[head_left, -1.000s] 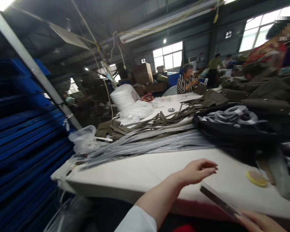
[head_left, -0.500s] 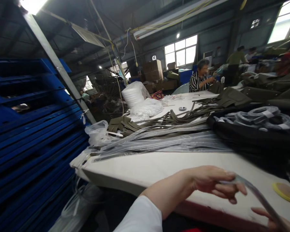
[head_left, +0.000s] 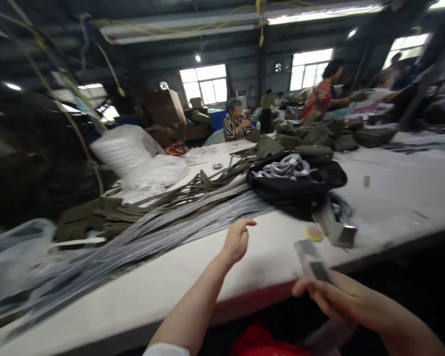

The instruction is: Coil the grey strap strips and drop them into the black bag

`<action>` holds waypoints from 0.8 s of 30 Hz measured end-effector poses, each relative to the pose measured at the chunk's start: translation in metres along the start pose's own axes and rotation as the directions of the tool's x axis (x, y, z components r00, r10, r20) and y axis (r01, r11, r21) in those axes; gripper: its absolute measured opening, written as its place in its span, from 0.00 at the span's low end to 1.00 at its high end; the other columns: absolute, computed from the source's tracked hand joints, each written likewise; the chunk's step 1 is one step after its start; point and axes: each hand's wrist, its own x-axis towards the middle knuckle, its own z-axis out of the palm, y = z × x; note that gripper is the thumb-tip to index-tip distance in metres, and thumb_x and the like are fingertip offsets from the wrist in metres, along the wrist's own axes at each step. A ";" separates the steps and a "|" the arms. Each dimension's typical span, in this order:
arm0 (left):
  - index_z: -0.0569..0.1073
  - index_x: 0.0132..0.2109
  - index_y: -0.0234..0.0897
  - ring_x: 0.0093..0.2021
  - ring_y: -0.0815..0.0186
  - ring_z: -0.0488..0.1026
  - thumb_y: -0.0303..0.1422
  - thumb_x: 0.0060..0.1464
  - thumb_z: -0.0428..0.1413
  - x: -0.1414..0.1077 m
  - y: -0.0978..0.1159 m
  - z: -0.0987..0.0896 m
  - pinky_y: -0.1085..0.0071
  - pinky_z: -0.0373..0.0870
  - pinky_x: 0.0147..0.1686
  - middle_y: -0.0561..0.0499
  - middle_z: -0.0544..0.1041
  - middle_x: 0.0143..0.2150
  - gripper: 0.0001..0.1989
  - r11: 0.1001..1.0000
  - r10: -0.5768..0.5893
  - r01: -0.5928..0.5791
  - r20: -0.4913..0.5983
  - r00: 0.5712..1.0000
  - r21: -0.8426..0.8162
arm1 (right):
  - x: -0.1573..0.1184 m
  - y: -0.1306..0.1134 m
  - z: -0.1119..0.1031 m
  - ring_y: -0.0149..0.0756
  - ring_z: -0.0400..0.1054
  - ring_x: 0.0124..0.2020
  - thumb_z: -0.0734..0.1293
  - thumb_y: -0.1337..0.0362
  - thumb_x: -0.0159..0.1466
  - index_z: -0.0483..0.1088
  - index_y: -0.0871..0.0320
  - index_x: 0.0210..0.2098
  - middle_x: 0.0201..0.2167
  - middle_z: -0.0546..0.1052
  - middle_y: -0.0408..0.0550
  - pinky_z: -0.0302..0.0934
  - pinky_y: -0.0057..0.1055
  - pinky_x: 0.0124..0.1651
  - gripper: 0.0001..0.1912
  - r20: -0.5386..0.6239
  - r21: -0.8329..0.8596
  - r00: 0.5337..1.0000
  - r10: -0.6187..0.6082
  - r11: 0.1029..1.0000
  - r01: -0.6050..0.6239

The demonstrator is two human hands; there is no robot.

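My left hand [head_left: 238, 241] is raised over the white table's front part, with a gap between its stretched index finger and the curled fingers below; nothing shows in it. My right hand [head_left: 332, 296] is closed round a translucent grey strip [head_left: 307, 254] with a dark patch. One end of the strip sticks up past the fingers and more of it hangs beneath the hand, blurred. A yellow-rimmed round disc [head_left: 314, 234] lies beyond the strip, beside a metal box-like holder [head_left: 344, 235]. Long grey strips [head_left: 193, 225] lie to the left of my left hand.
A black bag [head_left: 278, 185] holds coiled grey strips [head_left: 289, 165]. Olive-brown fabric strips [head_left: 207, 184] and white foam wrapped in plastic [head_left: 128, 151] lie farther back. A person in a striped top [head_left: 233, 127] sits across the table [head_left: 404, 185]; other people work behind.
The view has swung right. My left hand has let go of the strip, which stays in my right hand. My right hand and the metal holder are now more fully in view.
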 end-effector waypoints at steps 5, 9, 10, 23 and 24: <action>0.75 0.33 0.36 0.32 0.64 0.72 0.32 0.55 0.49 -0.013 0.020 0.000 0.69 0.66 0.37 0.49 0.75 0.29 0.10 0.969 -0.118 0.148 0.157 0.980 -0.197 | 0.016 -0.025 0.002 0.36 0.66 0.27 0.57 0.48 0.67 0.75 0.56 0.43 0.26 0.75 0.46 0.60 0.30 0.37 0.22 -0.074 -0.344 0.992 -0.100 0.936 0.069; 0.76 0.36 0.32 0.21 0.69 0.66 0.42 0.56 0.51 -0.039 0.035 0.029 0.73 0.61 0.24 0.50 0.73 0.24 0.17 0.737 -0.207 0.581 0.702 0.681 -0.346 | 0.015 -0.024 0.013 0.30 0.60 0.20 0.53 0.50 0.69 0.76 0.59 0.40 0.17 0.67 0.41 0.57 0.25 0.29 0.26 0.023 -0.277 0.996 -0.087 0.957 0.090; 0.76 0.39 0.32 0.20 0.70 0.65 0.46 0.56 0.50 -0.043 0.037 0.037 0.74 0.60 0.23 0.49 0.74 0.26 0.21 0.622 -0.191 0.668 0.749 0.635 -0.408 | 0.013 -0.022 0.016 0.29 0.60 0.20 0.53 0.51 0.70 0.76 0.59 0.40 0.18 0.66 0.40 0.57 0.24 0.28 0.25 0.074 -0.256 0.993 -0.093 0.960 0.109; 0.75 0.30 0.33 0.20 0.80 0.59 0.25 0.39 0.61 -0.008 0.024 -0.007 0.80 0.54 0.20 0.48 0.75 0.38 0.06 0.233 -0.216 0.451 0.406 0.888 -0.862 | 0.023 0.021 0.002 0.37 0.67 0.29 0.60 0.53 0.65 0.73 0.55 0.34 0.27 0.75 0.46 0.59 0.30 0.36 0.15 -0.155 -0.397 0.986 -0.054 0.918 -0.012; 0.74 0.27 0.33 0.21 0.78 0.63 0.24 0.39 0.61 -0.012 0.029 -0.004 0.78 0.57 0.22 0.48 0.75 0.38 0.04 0.250 -0.196 0.456 0.417 0.888 -0.854 | 0.025 0.022 0.002 0.37 0.68 0.30 0.64 0.52 0.62 0.73 0.56 0.35 0.28 0.76 0.46 0.60 0.30 0.36 0.14 -0.127 -0.328 0.990 -0.059 0.945 0.014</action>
